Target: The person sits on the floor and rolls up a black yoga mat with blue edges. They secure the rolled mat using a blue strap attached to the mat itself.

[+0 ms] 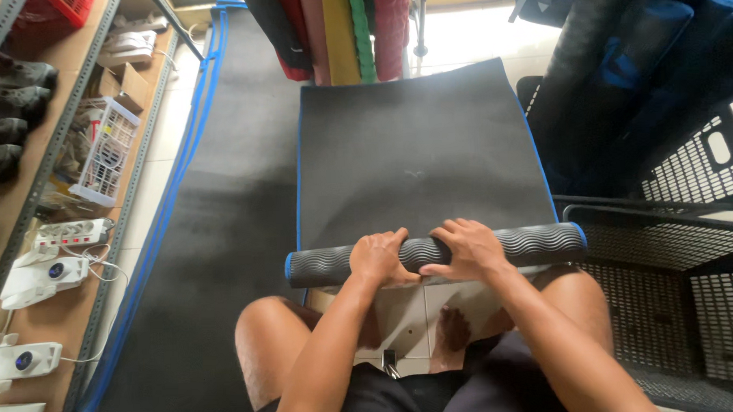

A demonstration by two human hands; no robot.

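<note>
Shelves of clutter flank a tiled floor (169,132) laid with dark mats. From the head camera, left hand (379,258) and right hand (465,247) press side by side, fingers curled over the rolled end (530,242) of a black mat (413,147). Only a short roll is wound; most lies flat beyond the hands.

Both hands — left hand (378,258), right hand (468,247) — grip the rolled end (530,242) of a black mat (413,147). The rest lies flat.
</note>
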